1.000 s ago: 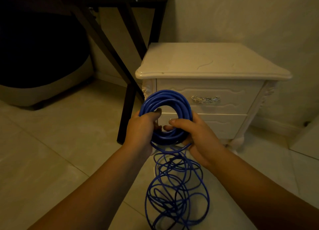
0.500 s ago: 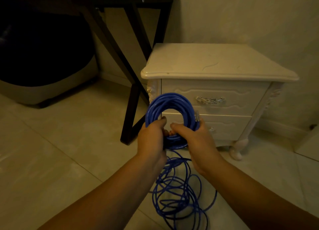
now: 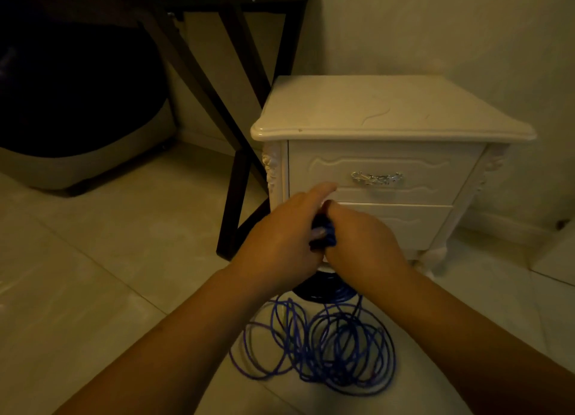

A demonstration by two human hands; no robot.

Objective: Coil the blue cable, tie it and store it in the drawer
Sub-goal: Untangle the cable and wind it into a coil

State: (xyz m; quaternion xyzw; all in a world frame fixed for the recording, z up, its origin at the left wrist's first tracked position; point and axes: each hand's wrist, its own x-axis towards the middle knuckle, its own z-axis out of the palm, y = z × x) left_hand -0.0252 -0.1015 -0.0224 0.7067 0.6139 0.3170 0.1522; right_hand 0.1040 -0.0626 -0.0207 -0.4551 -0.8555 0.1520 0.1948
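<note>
Both hands meet before the nightstand. The left hand and the right hand each grip the wound bundle of the blue cable between them. Its loose loops lie on the floor just below. The top drawer is closed.

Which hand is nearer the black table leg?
Left. The left hand grips the coiled blue cable just right of the black table leg; the right hand holds it farther right.

Black table legs on tiled floor
</note>
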